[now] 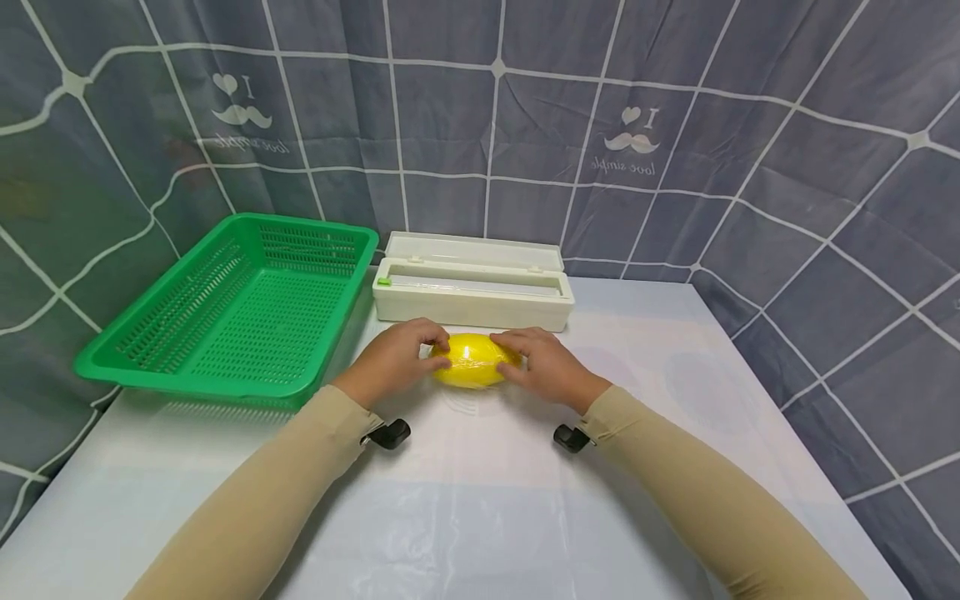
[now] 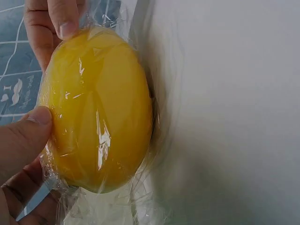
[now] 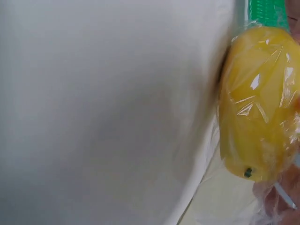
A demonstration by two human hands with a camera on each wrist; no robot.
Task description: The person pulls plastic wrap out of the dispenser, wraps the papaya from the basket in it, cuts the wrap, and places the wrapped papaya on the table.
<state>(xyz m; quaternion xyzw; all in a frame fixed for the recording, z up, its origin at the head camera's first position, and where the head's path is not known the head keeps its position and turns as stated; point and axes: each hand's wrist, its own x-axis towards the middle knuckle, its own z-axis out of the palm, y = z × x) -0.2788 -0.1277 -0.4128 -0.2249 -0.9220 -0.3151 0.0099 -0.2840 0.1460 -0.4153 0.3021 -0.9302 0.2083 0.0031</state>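
Observation:
A yellow oval fruit (image 1: 472, 361), wrapped in clear cling film with shiny creases, sits low over the table in front of the white box. My left hand (image 1: 397, 360) grips its left end, and its thumb (image 2: 40, 117) presses on the wrapped side. At the opposite end my right hand (image 1: 550, 365) holds on with thumb and fingers. Loose film (image 2: 143, 197) bunches around the ends in the left wrist view. A small dark green spot marks one end of the fruit (image 3: 255, 108) in the right wrist view. The fruit hides parts of both hands in the wrist views.
A white cling film box (image 1: 472, 307) stands behind the fruit with its lid raised, a film roll inside and a green slider at its left. To the left is a green slotted basket (image 1: 277, 325). A grey checked curtain (image 1: 450, 117) backs the white table (image 1: 480, 517).

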